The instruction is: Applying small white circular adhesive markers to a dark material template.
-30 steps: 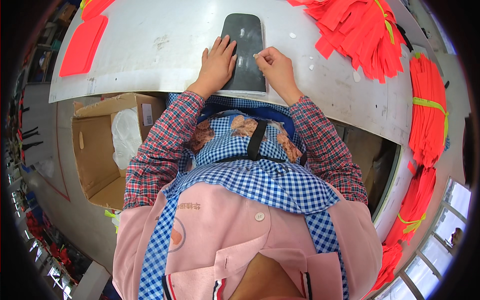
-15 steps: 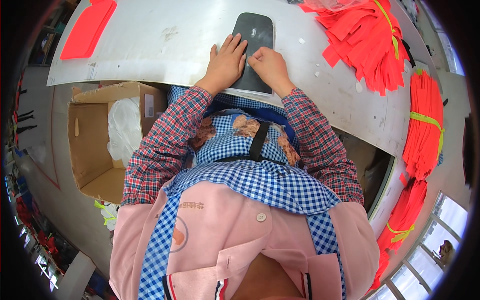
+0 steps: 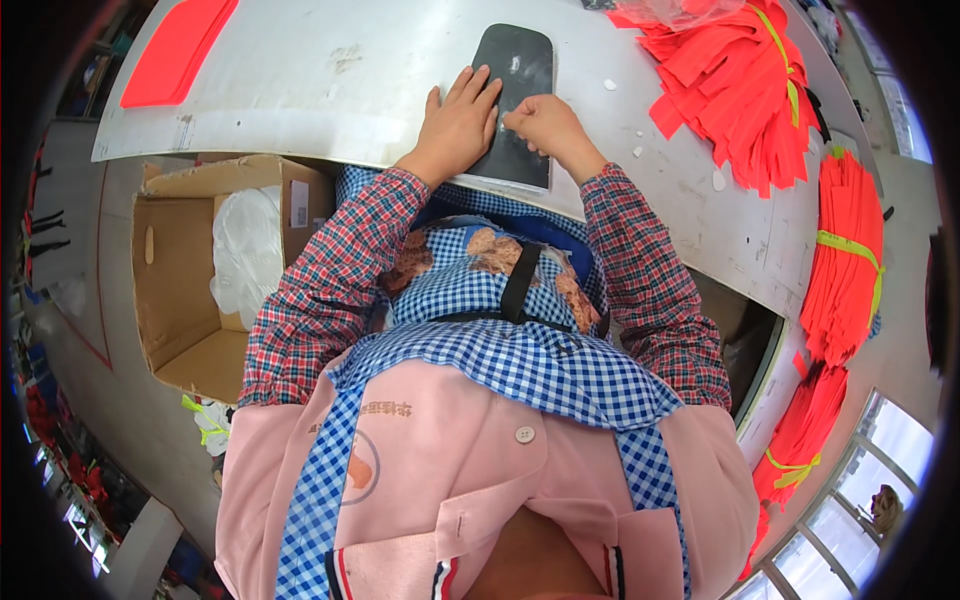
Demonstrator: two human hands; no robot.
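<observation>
A dark, flat panel with rounded far corners [image 3: 515, 75] lies on the white worktable [image 3: 330, 110], with a pale rim showing along its edge. My left hand [image 3: 457, 125] rests flat on the panel's left part, fingers stretched out and a little spread. Over the panel's right side my right hand [image 3: 550, 130] is closed, thumb and forefinger pinched together close to the surface. Whatever those fingertips hold is too small to make out. A small pale mark shows on the panel beyond the hands.
Bundles of red-orange strips [image 3: 735, 95] tied with yellow bands lie at the right, with another bundle [image 3: 845, 260] along that edge. Red-orange sheets [image 3: 180, 55] lie at far left. An open cardboard box [image 3: 175, 280] holding clear plastic stands below the table's left edge. White scraps [image 3: 718, 181] dot the table.
My right hand has moved slightly to the right, its fingers still pinched. My left hand stays flat on the panel, nearly in the same place.
</observation>
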